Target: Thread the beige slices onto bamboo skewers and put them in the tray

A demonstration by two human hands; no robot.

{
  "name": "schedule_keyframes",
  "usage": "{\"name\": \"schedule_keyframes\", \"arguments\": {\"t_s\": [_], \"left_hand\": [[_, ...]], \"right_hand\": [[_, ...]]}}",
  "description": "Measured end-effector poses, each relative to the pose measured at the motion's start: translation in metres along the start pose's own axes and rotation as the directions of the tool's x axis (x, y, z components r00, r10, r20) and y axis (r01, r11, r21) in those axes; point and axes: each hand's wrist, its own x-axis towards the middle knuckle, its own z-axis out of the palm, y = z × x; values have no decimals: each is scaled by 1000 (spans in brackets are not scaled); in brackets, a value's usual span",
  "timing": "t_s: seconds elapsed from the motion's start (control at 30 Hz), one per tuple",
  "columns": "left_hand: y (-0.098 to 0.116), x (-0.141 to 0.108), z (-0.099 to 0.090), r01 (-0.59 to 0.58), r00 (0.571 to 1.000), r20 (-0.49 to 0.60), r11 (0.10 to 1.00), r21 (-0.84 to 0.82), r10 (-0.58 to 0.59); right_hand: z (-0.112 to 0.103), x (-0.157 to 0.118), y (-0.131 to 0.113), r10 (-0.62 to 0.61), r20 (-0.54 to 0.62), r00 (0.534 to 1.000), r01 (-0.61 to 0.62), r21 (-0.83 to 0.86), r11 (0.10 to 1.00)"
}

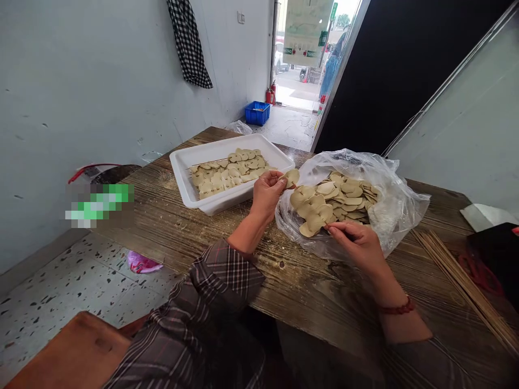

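Observation:
My left hand (267,195) pinches a thin round beige slice (291,177) between the tray and the bag. Lower and to the right, my right hand (359,240) is closed on the end of a skewer (328,225). Several overlapping slices (314,213) are threaded on that skewer, above the left part of the bag. The open clear plastic bag (399,208) holds a heap of loose beige slices (351,194). At the left, a white tray (184,186) contains rows of skewered slices (227,175).
Bare skewers (466,286) lie in a bundle on the wooden table (162,232) at the right, beside red-handled scissors (480,274) and a dark object. A wooden stool (73,351) stands at the lower left. A blue crate (257,113) sits on the floor near the doorway.

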Motion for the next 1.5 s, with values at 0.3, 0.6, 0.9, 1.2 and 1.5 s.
{"name": "schedule_keyframes", "arguments": {"t_s": [0.3,0.6,0.9,1.2,1.5], "left_hand": [[-4,-2,1,16,996,88,998,58,-21],[-4,1,-2,294,948,180,940,-172,-263],[-6,-1,-1,297,943,203,943,-149,-265],[-14,-1,0,294,945,181,949,-115,-272],[-12,-1,-1,313,933,231,940,-138,-277]], "right_hand": [[4,0,2,77,-19,997,-76,86,993],[4,0,-4,162,-28,986,-155,185,970],[9,0,0,11,43,999,-12,25,1000],[13,-1,5,9,8,1000,-9,3,1000],[12,0,6,42,9,999,-43,29,999]]}}
